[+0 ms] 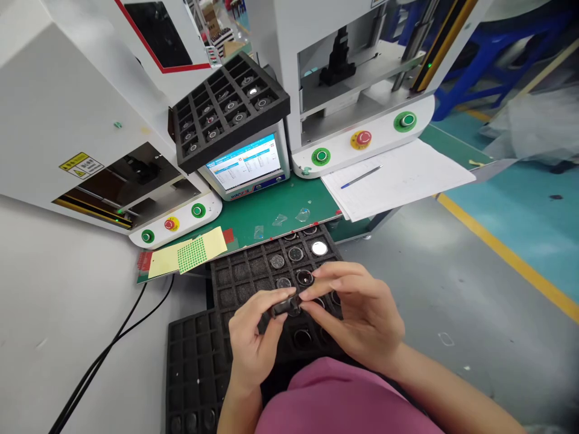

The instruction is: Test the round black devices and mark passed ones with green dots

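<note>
Between my two hands is a small dark round part [284, 306] that looks like a watch case, held edge-on above a foam tray. My left hand [257, 328] grips it between thumb and fingers. From the other side, my right hand [357, 310] pinches at its right end; whether something separate sits in those fingertips is hidden. Below lies the black foam tray [237, 268], its compartments partly filled with round watch-like pieces, among them one with a bright face [319, 248].
A second foam tray [190, 343] lies lower left. Another tray [233, 108] of round parts rests atop a lit monitor [246, 166]. Press machines with buttons [362, 140] stand either side. Papers [398, 178] with a pen [362, 176] and a green-dotted sticker sheet [192, 255] lie on the green bench.
</note>
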Available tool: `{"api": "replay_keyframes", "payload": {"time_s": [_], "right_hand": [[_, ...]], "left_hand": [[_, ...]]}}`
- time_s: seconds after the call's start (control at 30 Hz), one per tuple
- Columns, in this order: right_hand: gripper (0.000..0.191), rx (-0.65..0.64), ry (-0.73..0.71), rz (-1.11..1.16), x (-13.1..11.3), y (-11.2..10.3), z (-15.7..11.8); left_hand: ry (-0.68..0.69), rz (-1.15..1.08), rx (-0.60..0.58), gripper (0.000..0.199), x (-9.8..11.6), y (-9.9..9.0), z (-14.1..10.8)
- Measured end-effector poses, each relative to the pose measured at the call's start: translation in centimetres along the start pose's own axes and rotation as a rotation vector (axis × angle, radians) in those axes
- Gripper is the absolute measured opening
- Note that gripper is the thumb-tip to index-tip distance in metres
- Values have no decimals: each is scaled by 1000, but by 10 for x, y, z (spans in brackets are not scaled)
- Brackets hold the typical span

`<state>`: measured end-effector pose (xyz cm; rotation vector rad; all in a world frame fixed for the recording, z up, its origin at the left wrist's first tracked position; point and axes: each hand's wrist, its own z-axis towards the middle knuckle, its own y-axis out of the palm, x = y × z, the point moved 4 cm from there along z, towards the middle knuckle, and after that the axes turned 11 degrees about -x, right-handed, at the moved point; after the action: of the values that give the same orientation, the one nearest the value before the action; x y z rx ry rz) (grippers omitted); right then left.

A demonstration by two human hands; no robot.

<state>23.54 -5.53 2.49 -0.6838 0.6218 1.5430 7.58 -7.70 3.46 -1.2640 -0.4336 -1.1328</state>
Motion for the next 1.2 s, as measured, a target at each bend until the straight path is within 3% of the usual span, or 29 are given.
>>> {"api": "replay_keyframes", "payload": {"time_s": [0.13, 0.33, 0.43, 0.53, 0.7, 0.97, 1.13, 1.2], "right_hand": [[53, -23, 12, 33, 0, -1, 1], [51, -379, 44, 157, 3, -7, 4], [48, -435, 45, 119, 3, -9, 4], [47, -375, 23, 83, 0, -7, 4], [51, -124, 18, 51, -1, -4, 2], [48, 20, 23, -101, 4, -2, 0], [43, -23, 27, -112, 2, 9, -4], [41, -82, 34, -73, 5, 13, -7]], "left_hand": [[-14, -6, 1, 30, -1, 0, -1], [7, -94, -98, 32, -2, 0, 1], [29, -98, -103, 35, -1, 1, 0], [41, -97, -65, 36, -1, 3, -1], [52, -98, -12, 33, -4, 5, -1], [15, -3, 40, 34, -10, 6, 0], [-40, 150, 121, 33, -17, 11, -4], [-126, 172, 242, 27, -26, 7, -5]]}}
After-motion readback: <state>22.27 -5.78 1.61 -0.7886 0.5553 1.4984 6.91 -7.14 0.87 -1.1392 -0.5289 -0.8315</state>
